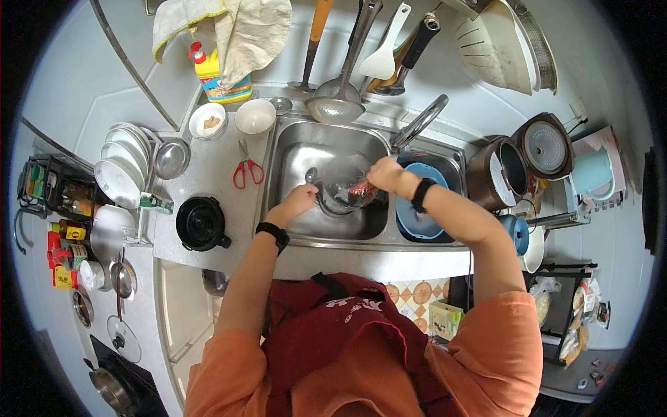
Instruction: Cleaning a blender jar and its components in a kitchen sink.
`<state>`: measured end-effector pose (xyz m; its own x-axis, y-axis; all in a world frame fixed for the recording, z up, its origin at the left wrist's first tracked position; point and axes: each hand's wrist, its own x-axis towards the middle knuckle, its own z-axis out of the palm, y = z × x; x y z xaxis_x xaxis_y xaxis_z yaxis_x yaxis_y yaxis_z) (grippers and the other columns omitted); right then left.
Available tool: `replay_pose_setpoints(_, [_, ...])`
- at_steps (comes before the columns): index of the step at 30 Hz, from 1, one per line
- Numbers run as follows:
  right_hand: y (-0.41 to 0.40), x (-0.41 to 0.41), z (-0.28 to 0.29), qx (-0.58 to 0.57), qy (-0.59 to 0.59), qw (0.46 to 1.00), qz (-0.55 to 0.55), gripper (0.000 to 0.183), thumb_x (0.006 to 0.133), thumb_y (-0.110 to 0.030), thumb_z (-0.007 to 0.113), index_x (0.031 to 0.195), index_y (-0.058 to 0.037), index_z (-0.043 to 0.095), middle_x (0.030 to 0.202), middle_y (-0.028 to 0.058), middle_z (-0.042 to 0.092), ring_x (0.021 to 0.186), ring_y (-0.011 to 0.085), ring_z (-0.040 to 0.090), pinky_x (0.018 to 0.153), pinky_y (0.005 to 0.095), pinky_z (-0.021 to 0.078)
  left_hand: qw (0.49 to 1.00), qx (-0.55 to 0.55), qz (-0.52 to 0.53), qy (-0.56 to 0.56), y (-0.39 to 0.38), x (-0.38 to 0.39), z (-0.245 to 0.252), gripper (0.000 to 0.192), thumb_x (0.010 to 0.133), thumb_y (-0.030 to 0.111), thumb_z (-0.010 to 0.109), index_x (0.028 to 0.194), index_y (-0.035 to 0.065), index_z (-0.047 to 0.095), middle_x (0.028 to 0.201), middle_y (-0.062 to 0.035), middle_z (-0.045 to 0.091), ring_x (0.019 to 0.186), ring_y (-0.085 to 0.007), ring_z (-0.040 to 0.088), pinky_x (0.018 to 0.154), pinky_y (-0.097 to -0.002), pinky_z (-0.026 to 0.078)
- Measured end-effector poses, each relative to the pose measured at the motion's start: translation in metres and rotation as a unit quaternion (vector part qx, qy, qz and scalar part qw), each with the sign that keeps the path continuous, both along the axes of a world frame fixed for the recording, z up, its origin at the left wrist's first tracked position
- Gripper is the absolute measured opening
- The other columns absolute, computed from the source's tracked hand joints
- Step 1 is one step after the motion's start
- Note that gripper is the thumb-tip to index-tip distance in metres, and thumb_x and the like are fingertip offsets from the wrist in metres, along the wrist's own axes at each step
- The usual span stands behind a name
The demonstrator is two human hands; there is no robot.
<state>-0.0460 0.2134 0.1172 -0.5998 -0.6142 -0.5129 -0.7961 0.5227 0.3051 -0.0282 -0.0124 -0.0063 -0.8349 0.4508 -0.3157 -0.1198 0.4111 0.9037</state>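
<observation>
A clear, blurred bowl (pixel 344 174) is over the large steel sink basin (pixel 297 151), with a shiny red item (pixel 362 192) showing at its lower right. My right hand (pixel 384 174) grips the bowl's right side. To the left of the bowl is my left hand (pixel 299 200), fingers curled close together; whether it grips anything is unclear. Just beyond those fingertips shows the head of a metal spoon (pixel 311 174), its handle mostly hidden. A dark round shape beneath the bowl is too covered to identify.
A blue plastic basin (pixel 422 229) fills the smaller sink beside the faucet (pixel 419 122). Red-handled scissors (pixel 249 172), a black round container (pixel 200 224) and two white bowls (pixel 255 117) occupy the left counter. Utensils, including a skimmer (pixel 336 107), hang behind. A brown pot (pixel 495 172) stands right.
</observation>
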Motion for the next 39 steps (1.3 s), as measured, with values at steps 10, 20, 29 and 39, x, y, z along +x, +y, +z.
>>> replay_pose_setpoints(10, [-0.007,-0.014,-0.015,-0.103,0.1,0.989,-0.034,0.007,0.06,-0.011,0.051,0.062,-0.0104,0.059,0.063,0.0075,0.058,0.06,0.0213,0.057,0.05,0.0299,0.0441,0.999,-0.011,-0.005,-0.047,-0.003,0.002,0.019,0.024,0.078,0.013,0.04,0.096,-0.0012,0.048,0.074,-0.0098,0.052,0.06,-0.016,0.055,0.051,-0.0245,0.04])
replay_pose_setpoints(20, [-0.012,-0.005,0.012,-0.122,0.047,0.98,-0.149,0.012,0.062,-0.007,0.049,0.07,-0.0052,0.059,0.07,0.0133,0.057,0.068,0.026,0.057,0.058,0.0327,0.0456,0.999,-0.01,-0.024,-0.042,-0.007,-0.006,0.017,0.024,0.079,0.014,0.039,0.096,-0.0005,0.047,0.076,-0.0086,0.052,0.062,-0.0158,0.054,0.052,-0.0257,0.04])
replay_pose_setpoints(29, [-0.031,0.0,-0.017,-0.263,0.004,0.934,-0.242,0.011,0.061,-0.005,0.05,0.068,0.0003,0.057,0.07,0.0168,0.056,0.068,0.0304,0.055,0.061,0.0358,0.0447,0.998,-0.006,-0.004,-0.058,0.009,-0.023,0.017,0.026,0.077,0.011,0.038,0.098,-0.0031,0.044,0.079,-0.0122,0.05,0.062,-0.0186,0.053,0.057,-0.0278,0.044])
replay_pose_setpoints(39, [0.016,0.032,-0.018,-0.335,-0.07,0.885,-0.314,0.024,0.061,-0.004,0.047,0.084,-0.0059,0.057,0.073,0.0183,0.055,0.074,0.0322,0.052,0.067,0.0379,0.0413,0.998,0.031,-0.043,-0.03,0.012,-0.024,0.015,0.021,0.075,0.008,0.043,0.091,-0.0032,0.048,0.078,-0.0109,0.052,0.06,-0.0169,0.053,0.056,-0.0264,0.043])
